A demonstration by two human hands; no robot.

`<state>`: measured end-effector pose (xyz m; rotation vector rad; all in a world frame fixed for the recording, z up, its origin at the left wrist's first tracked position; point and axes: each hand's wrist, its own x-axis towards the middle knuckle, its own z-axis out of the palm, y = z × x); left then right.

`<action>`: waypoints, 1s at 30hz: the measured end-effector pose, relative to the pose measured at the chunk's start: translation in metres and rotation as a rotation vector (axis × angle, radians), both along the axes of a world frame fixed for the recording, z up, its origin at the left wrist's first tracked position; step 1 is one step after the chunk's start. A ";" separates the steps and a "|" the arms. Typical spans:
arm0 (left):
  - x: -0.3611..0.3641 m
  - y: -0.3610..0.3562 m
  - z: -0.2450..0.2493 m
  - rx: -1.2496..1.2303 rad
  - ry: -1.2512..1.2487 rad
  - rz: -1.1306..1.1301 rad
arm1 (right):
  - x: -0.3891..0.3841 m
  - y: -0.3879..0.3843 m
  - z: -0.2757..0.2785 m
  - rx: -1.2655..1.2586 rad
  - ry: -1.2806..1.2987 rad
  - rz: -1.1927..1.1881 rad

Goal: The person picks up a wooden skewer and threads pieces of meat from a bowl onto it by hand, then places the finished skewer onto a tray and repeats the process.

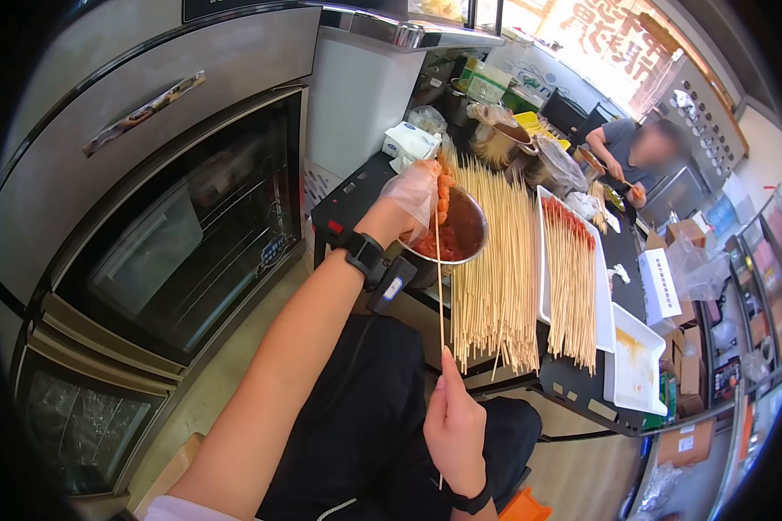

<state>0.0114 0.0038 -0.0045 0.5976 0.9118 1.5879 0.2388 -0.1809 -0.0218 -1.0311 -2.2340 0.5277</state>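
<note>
My left hand (415, 193), in a clear plastic glove, is closed around the top of a skewer, where orange-red meat pieces (444, 195) are threaded. Below, my right hand (454, 425) grips the lower part of that long wooden skewer (440, 300) between thumb and fingers. The skewer runs upright between my hands, in front of a metal pot (476, 252) that holds red marinated meat (430, 244). A thick spread of bare wooden skewers (495, 278) lies right beside the pot. Farther right, a white tray (606, 304) carries several skewers tipped with red meat (570, 234).
A second white tray (627, 382) with yellowish liquid sits at the black table's (573, 391) near right corner. A tissue pack (411, 141) lies behind the pot. Glass-door ovens (182, 234) stand at left. Across the table, another person (621, 143) works with their hands. Shelves with boxes line the right.
</note>
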 end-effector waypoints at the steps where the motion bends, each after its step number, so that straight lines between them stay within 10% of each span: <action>1: 0.001 -0.002 0.002 0.000 0.000 -0.001 | -0.002 -0.001 0.000 0.036 -0.002 -0.007; 16: -0.010 0.018 -0.023 0.046 0.002 -0.007 | 0.002 0.001 0.013 0.147 -0.093 0.000; 18: -0.041 0.079 -0.094 0.653 0.800 0.147 | 0.000 0.001 0.018 0.114 -0.065 -0.016; 22: -0.013 0.037 -0.039 0.116 0.318 0.119 | -0.006 0.000 0.034 -0.072 0.065 -0.081; 24: -0.031 0.074 -0.083 0.842 0.901 0.386 | -0.008 0.000 0.036 -0.134 0.109 -0.107; 28: -0.019 0.046 -0.060 0.756 0.731 0.206 | -0.010 0.005 0.029 -0.047 0.069 -0.089; 30: 0.003 0.005 -0.009 0.166 0.095 0.027 | -0.011 0.008 0.026 -0.005 0.070 -0.089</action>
